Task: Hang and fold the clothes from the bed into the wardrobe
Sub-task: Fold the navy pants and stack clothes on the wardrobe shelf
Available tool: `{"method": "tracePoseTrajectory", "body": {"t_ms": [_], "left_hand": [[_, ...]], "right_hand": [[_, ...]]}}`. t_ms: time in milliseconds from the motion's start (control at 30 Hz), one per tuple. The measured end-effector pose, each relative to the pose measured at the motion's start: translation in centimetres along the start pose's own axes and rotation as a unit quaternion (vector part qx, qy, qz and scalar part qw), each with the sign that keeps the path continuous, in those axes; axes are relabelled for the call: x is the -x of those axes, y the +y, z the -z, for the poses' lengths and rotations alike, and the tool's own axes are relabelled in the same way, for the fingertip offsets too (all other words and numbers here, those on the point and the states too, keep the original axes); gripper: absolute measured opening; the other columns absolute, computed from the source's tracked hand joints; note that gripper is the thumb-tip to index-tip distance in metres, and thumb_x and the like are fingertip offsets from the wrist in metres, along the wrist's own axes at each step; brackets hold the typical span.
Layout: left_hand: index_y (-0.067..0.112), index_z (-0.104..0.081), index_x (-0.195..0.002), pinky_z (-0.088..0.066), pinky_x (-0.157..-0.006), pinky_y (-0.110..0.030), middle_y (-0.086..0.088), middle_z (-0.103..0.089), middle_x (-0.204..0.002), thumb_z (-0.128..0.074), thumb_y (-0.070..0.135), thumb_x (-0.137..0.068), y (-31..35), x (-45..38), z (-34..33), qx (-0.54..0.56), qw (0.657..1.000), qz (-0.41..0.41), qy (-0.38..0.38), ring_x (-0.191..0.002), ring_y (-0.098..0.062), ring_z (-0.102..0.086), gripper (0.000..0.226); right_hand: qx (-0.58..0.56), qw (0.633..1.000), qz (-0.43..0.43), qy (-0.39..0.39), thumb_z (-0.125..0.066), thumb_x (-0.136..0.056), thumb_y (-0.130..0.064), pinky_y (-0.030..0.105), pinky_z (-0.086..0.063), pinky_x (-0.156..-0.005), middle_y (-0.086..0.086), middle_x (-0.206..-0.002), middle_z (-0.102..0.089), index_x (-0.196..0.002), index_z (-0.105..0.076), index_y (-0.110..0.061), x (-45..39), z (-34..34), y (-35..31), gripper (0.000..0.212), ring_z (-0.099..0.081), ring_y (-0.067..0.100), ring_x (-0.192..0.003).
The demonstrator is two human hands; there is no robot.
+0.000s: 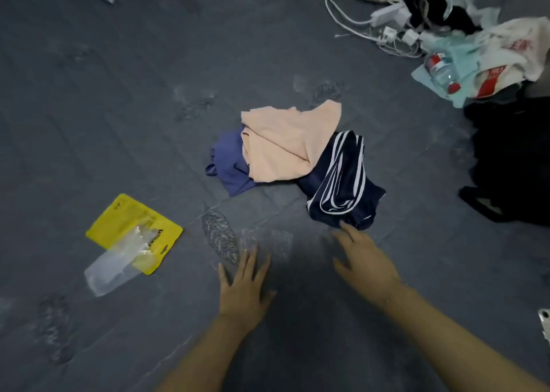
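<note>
clothes lie bunched in a small heap near the middle of the dark grey bed sheet (119, 94): a peach garment (282, 144) on top, a purple-blue one (229, 165) half tucked beneath its left edge, and navy shorts with white stripes (339, 183) against its right side. they sit crumpled rather than stacked, so you will likely need to lift each piece clear and shake it out before it can be folded or hung. your left hand (244, 284) rests flat on the sheet with fingers straight and spread, gripping nothing, probably bracing you as you lean in. your right hand (363, 257) reaches forward, fingers extended and loosely parted, the tips at the near hem of the shorts; motion blur makes it hard to say whether they touch the fabric yet. that reach suggests the shorts are your first pick. no wardrobe shows in this view. off to the left a yellow pouch (131, 225) lies under a clear plastic bag (113, 269), whose contents i cannot make out. at the far right, a white cloth bag with red print (512, 46) slumps among a plastic bottle with a red cap (442, 71), white chargers and cables (387, 25), and a black garment (512, 153).
</note>
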State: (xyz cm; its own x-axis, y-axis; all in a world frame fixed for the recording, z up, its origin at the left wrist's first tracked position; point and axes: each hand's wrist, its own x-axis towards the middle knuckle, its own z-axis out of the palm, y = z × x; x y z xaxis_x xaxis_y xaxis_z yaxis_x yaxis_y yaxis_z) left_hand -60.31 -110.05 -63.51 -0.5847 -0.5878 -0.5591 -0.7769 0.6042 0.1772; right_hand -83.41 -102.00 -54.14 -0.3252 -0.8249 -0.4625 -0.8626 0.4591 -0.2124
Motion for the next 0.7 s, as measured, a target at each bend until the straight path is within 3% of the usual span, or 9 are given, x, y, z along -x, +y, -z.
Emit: {"method": "tracePoseTrajectory", "body": {"t_ms": [100,167,233,300,333,433,600,667,700], "left_hand": [[0.040,0.033,-0.143,0.028,-0.104,-0.066,0.003,0.048,-0.148,-0.004,0.078,-0.085,-0.4,-3.0,-5.0,-0.001,1.000,0.022,0.000,-0.136,-0.018,0.045,0.079],[0.039,0.015,-0.150,0.029,-0.104,-0.062,-0.002,0.028,-0.159,-0.004,0.081,-0.083,-0.4,-3.7,-6.7,0.004,0.998,0.028,0.054,-0.143,-0.018,0.031,0.081],[0.035,0.004,-0.154,0.028,-0.106,-0.061,-0.004,0.015,-0.162,-0.006,0.081,-0.084,-0.6,-4.1,-7.3,0.012,0.998,0.023,0.062,-0.147,-0.018,0.021,0.084],[0.041,0.024,-0.148,0.035,-0.100,-0.061,0.002,0.035,-0.156,0.005,0.084,-0.079,-0.9,-4.4,-7.8,0.004,0.998,0.019,0.061,-0.141,-0.016,0.036,0.084],[0.043,0.033,-0.143,0.038,-0.097,-0.060,0.006,0.043,-0.151,0.009,0.085,-0.076,-1.0,-4.5,-7.9,0.006,0.998,0.022,0.054,-0.138,-0.016,0.042,0.082],[0.047,0.041,-0.135,0.043,-0.090,-0.057,0.010,0.051,-0.145,0.007,0.087,-0.073,-1.1,-4.8,-7.9,0.023,0.998,0.033,0.038,-0.132,-0.013,0.048,0.081],[0.053,0.035,-0.137,0.044,-0.088,-0.052,0.019,0.055,-0.138,-0.007,0.080,-0.084,-1.4,-5.2,-6.6,0.070,0.996,0.035,-0.035,-0.129,-0.007,0.051,0.072],[0.051,0.012,-0.148,0.036,-0.099,-0.052,0.020,0.040,-0.149,-0.008,0.064,-0.096,-0.8,-5.1,-5.2,0.157,0.985,0.059,-0.047,-0.137,-0.003,0.038,0.058],[0.047,-0.003,-0.152,0.029,-0.107,-0.049,0.019,0.021,-0.158,-0.010,0.059,-0.100,-0.1,-4.8,-4.1,0.241,0.966,0.085,-0.031,-0.144,-0.002,0.025,0.054]], "right_hand": [[0.041,0.998,-0.002,0.057,-0.055,-0.094,-0.041,0.050,-0.024,-0.117,-0.004,-0.163,0.005,-0.154,-0.014,-0.029,-6.0,-1.9,2.2,0.074,-0.004,0.027,-0.149],[0.051,0.996,-0.019,0.072,-0.061,-0.088,-0.050,0.060,-0.014,-0.115,-0.007,-0.162,0.013,-0.154,-0.002,-0.038,-9.7,-2.5,3.0,0.090,0.005,0.031,-0.149],[0.052,0.996,-0.048,0.051,-0.066,-0.083,-0.053,0.062,-0.024,-0.110,-0.005,-0.162,0.010,-0.152,0.004,-0.043,-12.8,-3.1,3.2,0.099,-0.001,0.037,-0.146],[0.088,0.991,-0.063,0.076,-0.068,-0.085,-0.044,0.053,-0.045,-0.092,0.005,-0.157,-0.013,-0.153,-0.008,-0.037,-14.8,-3.7,2.9,0.090,-0.026,0.041,-0.133],[0.098,0.987,-0.062,0.111,-0.067,-0.087,-0.036,0.046,-0.048,-0.081,0.008,-0.149,-0.027,-0.150,-0.020,-0.031,-15.4,-3.9,2.7,0.079,-0.036,0.039,-0.123],[0.043,0.984,-0.022,0.172,-0.061,-0.090,-0.018,0.038,-0.043,-0.070,0.009,-0.128,-0.049,-0.135,-0.045,-0.018,-15.5,-3.6,2.1,0.048,-0.048,0.033,-0.103],[-0.054,0.994,0.034,0.087,-0.060,-0.087,-0.020,0.035,-0.042,-0.079,0.007,-0.115,-0.055,-0.122,-0.055,-0.017,-7.8,-4.8,0.9,0.036,-0.057,0.030,-0.099],[-0.045,0.997,0.055,0.019,-0.058,-0.087,-0.022,0.033,-0.043,-0.079,0.003,-0.115,-0.055,-0.122,-0.055,-0.019,-2.7,-6.9,0.5,0.034,-0.057,0.025,-0.101],[-0.032,0.997,0.070,-0.026,-0.057,-0.088,-0.023,0.031,-0.044,-0.077,0.002,-0.116,-0.055,-0.121,-0.055,-0.019,0.0,-8.2,0.5,0.034,-0.057,0.023,-0.101]]}}
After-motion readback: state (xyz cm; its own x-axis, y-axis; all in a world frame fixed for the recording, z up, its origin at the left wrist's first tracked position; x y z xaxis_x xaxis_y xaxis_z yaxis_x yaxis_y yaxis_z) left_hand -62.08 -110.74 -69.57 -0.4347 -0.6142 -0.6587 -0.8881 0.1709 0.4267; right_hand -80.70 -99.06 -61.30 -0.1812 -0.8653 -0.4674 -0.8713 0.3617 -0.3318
